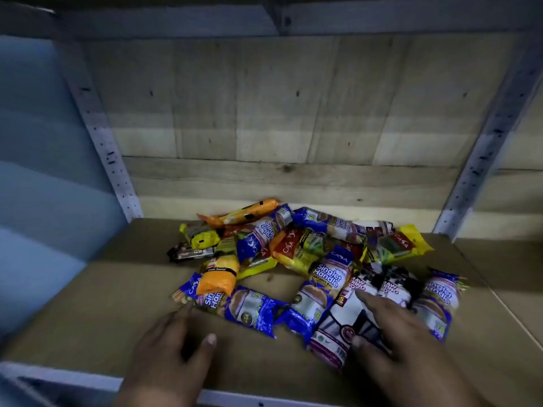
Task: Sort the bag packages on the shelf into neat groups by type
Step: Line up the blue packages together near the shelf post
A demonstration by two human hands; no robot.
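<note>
Looks like the very start of the sort tbh: the packs are one mixed heap in the middle of the brown cardboard-lined shelf board (pixel 88 304), no groups yet. Right hand (pixel 411 342) is laid flat w/ straight fingers over a white-and-purple glossy drawstring bag pack (pixel 338 333) at the front of the heap, thumb at its near edge, so pressing or about to lift it, not rly gripping yet afaict. Left hand (pixel 164 356) is loose and spread, holding nothing, index tip at or just beside the corner of a blue plastic singlet-handle bag pack (pixel 246 306). Heap also has an orange plastic pack (pixel 217 277) lying on top of that blue one's left end, yellow-and-red flat packs (pixel 296 251) further back, plus one dark narrow pack (pixel 191 253) on the left edge. Next move imo: pick one type, prob the white drawstring ones since there's a second one (pixel 393 286) right next to it, and slide them to a bare bit of board; the film is slick and the packs overlap so pulling one could drag its neighbours. Room-wise: dim light, pale wood-plank back wall (pixel 264 127), grey perforated metal uprights (pixel 100 136) both sides, another shelf overhead, pale metal front rail (pixel 73 380).
</note>
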